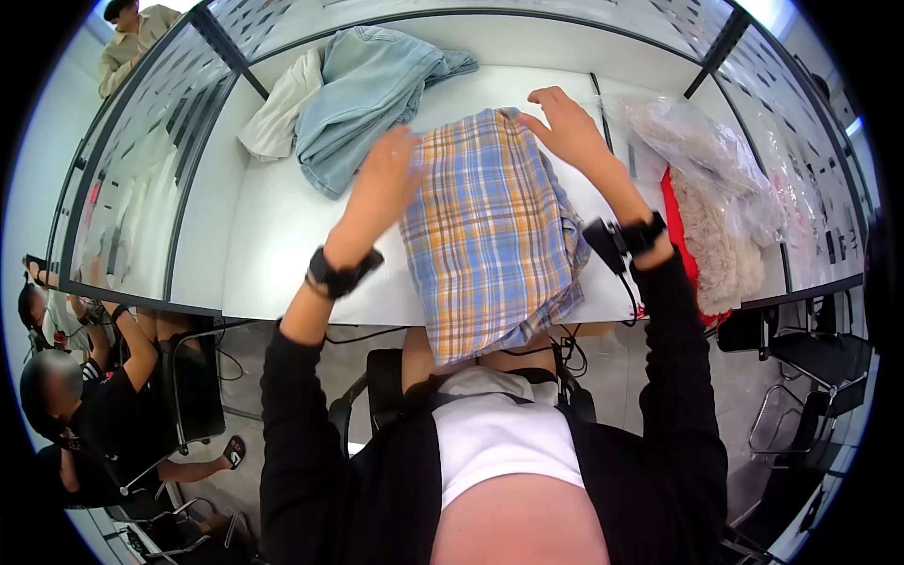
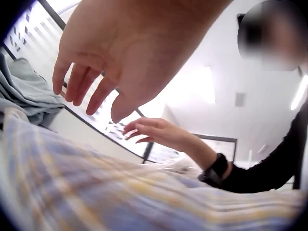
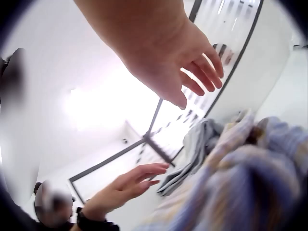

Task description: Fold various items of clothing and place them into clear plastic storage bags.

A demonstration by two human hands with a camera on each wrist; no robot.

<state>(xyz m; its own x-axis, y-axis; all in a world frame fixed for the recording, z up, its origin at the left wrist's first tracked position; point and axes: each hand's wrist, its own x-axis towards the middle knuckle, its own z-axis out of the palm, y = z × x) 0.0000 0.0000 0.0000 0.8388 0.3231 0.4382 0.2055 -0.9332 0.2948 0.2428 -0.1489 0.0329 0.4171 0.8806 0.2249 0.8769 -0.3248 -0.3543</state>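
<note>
A plaid cloth in blue, orange and white (image 1: pixel 494 226) lies on the white table, its near end hanging over the front edge and its right side bunched. My left hand (image 1: pixel 384 179) is just above its upper left edge; in the left wrist view that hand (image 2: pixel 130 53) hovers over the cloth (image 2: pixel 120 192) with fingers loosely bent, holding nothing. My right hand (image 1: pixel 573 132) is by the upper right corner, fingers spread. The right wrist view shows this hand (image 3: pixel 168 57) raised above the bunched cloth (image 3: pixel 240 183), gripping nothing.
Light blue jeans (image 1: pixel 363 104) and a white garment (image 1: pixel 287 108) lie at the back left. Clear plastic bags (image 1: pixel 692 141), a beige fluffy item (image 1: pixel 720 245) and red fabric (image 1: pixel 680 226) are on the right. Perforated panels border the table; people sit at the left.
</note>
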